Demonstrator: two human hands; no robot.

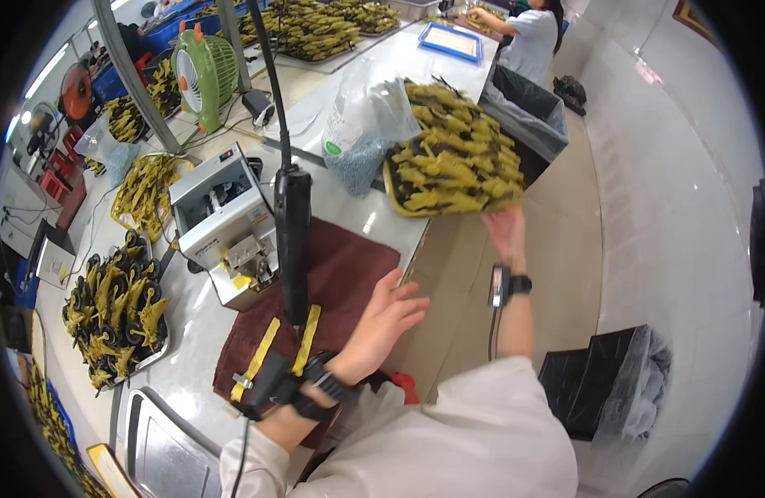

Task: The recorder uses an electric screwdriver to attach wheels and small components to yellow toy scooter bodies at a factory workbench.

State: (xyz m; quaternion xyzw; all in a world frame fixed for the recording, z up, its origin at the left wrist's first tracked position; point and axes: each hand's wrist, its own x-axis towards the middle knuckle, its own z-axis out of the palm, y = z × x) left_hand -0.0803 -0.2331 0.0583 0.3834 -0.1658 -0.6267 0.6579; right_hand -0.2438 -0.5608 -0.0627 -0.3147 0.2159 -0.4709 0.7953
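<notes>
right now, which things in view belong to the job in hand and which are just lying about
Likely part of the work:
olive-yellow parts, heaped on a tray with the right hand at its near edge
black hanging driver
maroon cloth below it
grey machine

Probably just about:
green fan
orange fan
bag of pellets (unsure)

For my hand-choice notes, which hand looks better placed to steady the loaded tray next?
Probably the right hand: it is at the near edge of the loaded tray; the left hand is open, away from it.
</notes>
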